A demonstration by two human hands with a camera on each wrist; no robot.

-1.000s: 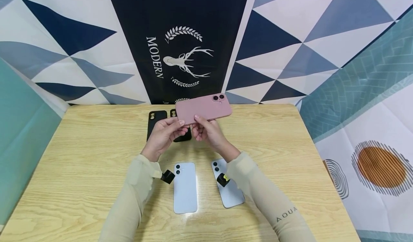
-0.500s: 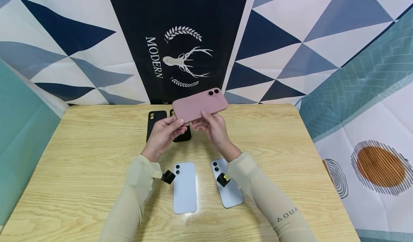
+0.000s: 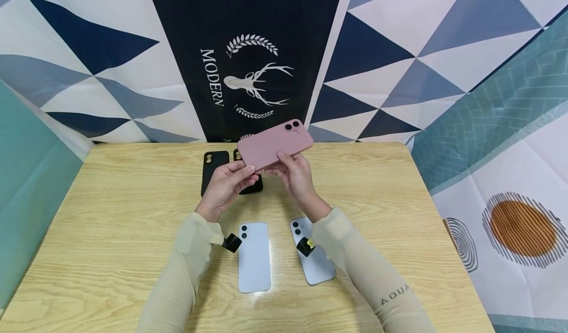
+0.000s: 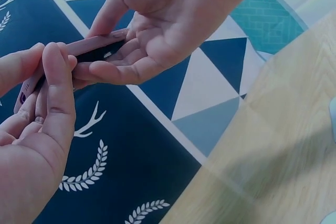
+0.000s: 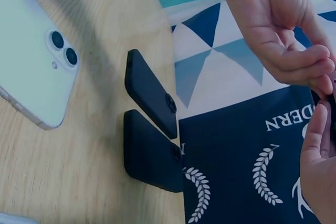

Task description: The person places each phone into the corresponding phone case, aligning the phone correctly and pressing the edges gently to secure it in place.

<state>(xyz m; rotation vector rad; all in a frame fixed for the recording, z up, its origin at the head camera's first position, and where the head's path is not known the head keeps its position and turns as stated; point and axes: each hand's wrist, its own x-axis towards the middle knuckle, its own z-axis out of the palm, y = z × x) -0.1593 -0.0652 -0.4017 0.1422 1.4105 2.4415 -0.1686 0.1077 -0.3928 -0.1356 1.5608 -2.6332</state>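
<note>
A pink phone with two dark lenses (image 3: 270,147) is held tilted above the back edge of the table, its lens end up and to the right. The left hand (image 3: 224,185) pinches its lower left corner between thumb and fingers. Thumb on the back, the right hand (image 3: 299,182) grips the long lower edge. In the left wrist view the pink phone (image 4: 94,44) shows edge-on between the left hand (image 4: 44,129) and the right hand (image 4: 168,24). At the right border of the right wrist view, both hands' fingers meet around it.
Two black cases, a left one (image 3: 214,167) and a right one (image 3: 252,187) partly behind the left hand, lie at the table's back. Nearer lie two pale phones, one (image 3: 255,264) between the forearms and one (image 3: 318,266) partly under the right wrist. A patterned cloth (image 3: 372,66) hangs behind.
Compared with a second ago, the pink phone is more tilted and slightly higher to the left. The right hand has shifted along its lower edge, to the right. The left hand has hardly moved.
</note>
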